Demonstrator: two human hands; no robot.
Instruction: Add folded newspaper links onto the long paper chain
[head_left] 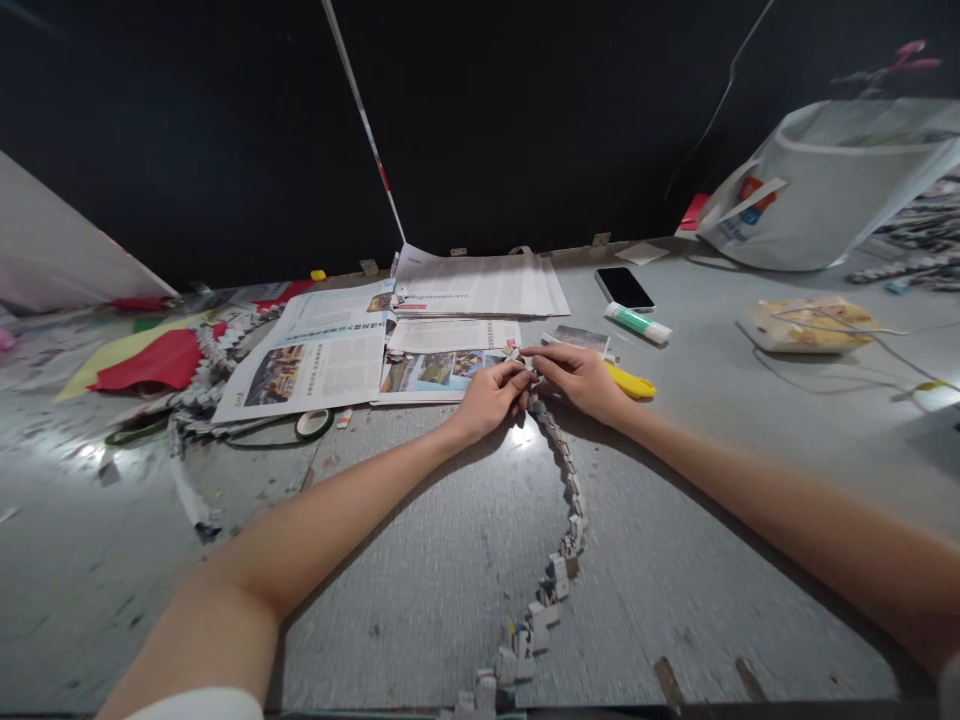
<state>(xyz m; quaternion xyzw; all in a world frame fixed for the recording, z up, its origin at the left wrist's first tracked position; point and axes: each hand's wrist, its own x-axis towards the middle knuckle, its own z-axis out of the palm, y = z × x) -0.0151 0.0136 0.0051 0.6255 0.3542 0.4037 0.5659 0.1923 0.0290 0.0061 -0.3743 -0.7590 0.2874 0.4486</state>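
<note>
A long chain of folded newspaper pieces (571, 490) curves over the grey table from the front edge up to my hands. Its far end is pinched in the fingers of my left hand (495, 392), which are closed around it. Close against it on the right, my right hand (577, 378) has its fingers bent together on the same end of the chain. The fingertips of both hands nearly meet and partly hide the paper between them. Newspaper sheets with colour photos (442, 370) lie just beyond my left hand.
A yellow-handled tool (631, 381), a glue stick (637, 325) and a phone (625, 289) lie right of my hands. Farther right are a plastic-wrapped item (814, 325) and a white bag (817, 190). Left are a tape roll (313, 424), red paper (154, 362) and a newspaper (315, 350).
</note>
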